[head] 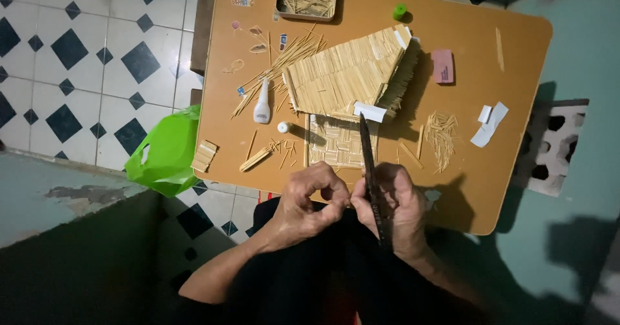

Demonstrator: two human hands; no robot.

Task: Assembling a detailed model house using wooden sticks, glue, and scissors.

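Both hands meet at the near edge of the brown surface [452, 47], just in front of a flat woven stick mat [336, 143]. The left hand [309, 202] is curled, thumb and forefinger pinched together on something too small to make out. The right hand [395, 202] is closed around a long dark tool [371, 170], which rises from the fist and points away from the person, its tip reaching the far edge of the woven stick mat. The fingertips of the two hands almost touch.

Directly beyond the woven stick mat lies a sloped roof panel [349, 73] built of many pale sticks laid side by side, with white tape strips at its near and far corners. To the left of the mat stand a small white glue bottle [261, 105] and its round white cap [284, 127], with loose sticks scattered around them. Further left, at the surface's edge, sits a short stack of flat sticks [205, 156], and past it a bright green plastic bag [165, 154] hangs over the tiled floor [84, 53].

To the right of the mat a heap of thin splinters [442, 136] is spread out, and beyond that lie white paper scraps [489, 123]. A pink eraser-like block [443, 66] rests beside the roof panel. Far beyond the mat, at the surface's back edge, a shallow tray [281, 8] holds more sticks, and a small green cap [400, 11] stands near it.
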